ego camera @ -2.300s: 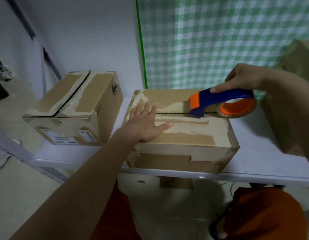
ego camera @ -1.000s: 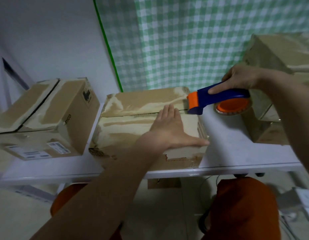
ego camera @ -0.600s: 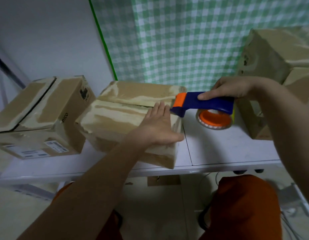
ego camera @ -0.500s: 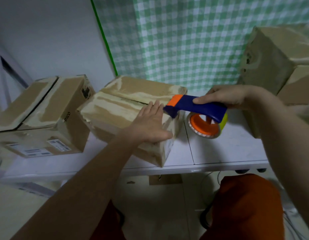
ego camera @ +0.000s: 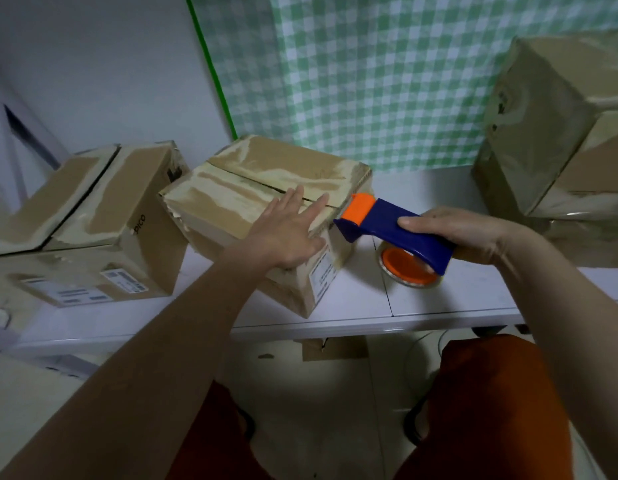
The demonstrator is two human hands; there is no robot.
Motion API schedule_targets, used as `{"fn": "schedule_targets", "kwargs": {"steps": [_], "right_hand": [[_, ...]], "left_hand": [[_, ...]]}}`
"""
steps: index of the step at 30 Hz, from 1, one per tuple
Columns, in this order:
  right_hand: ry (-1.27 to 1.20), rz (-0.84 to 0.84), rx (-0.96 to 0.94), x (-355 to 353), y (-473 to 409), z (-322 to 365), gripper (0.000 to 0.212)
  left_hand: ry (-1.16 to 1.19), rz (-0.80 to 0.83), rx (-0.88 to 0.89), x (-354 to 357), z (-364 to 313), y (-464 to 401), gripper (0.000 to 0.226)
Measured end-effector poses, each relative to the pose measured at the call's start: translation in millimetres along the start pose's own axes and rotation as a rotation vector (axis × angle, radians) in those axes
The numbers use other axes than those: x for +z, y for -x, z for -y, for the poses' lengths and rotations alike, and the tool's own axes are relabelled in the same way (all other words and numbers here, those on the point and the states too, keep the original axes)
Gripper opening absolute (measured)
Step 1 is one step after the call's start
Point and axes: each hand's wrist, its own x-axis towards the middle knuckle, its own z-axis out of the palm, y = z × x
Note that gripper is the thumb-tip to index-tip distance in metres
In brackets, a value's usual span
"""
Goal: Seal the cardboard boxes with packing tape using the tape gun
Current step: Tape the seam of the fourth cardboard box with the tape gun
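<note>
A worn cardboard box (ego camera: 231,199) sits turned at an angle in the middle of the white table (ego camera: 439,299), its top flaps closed with a dark seam between them. My left hand (ego camera: 286,230) lies flat on the box's near right top corner, fingers straight. My right hand (ego camera: 463,233) grips the blue handle of the tape gun (ego camera: 394,233). Its orange head touches the box's right end at the seam. The orange-cored tape roll (ego camera: 408,268) hangs under the handle, just above the table.
A second cardboard box (ego camera: 93,216) with labels stands on the left of the table. Stacked boxes (ego camera: 556,133) fill the right side. A green checked cloth (ego camera: 387,71) hangs behind. The table's front edge runs just below the boxes.
The middle box has been turned so a corner faces me. My left hand stayed on top of it. The tape gun came down to the box's right end.
</note>
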Motion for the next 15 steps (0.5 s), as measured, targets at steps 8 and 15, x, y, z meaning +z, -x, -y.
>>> {"fn": "schedule_targets", "kwargs": {"steps": [8, 15], "right_hand": [[-0.002, 0.040, -0.003, -8.4, 16.5, -23.7, 0.055], [0.018, 0.026, 0.043, 0.7, 16.3, -28.6, 0.039]], "left_hand": [[-0.011, 0.016, 0.005, -1.4, 3.5, 2.0, 0.074], [0.069, 0.006, -0.043, -9.7, -2.0, -2.1, 0.069]]}}
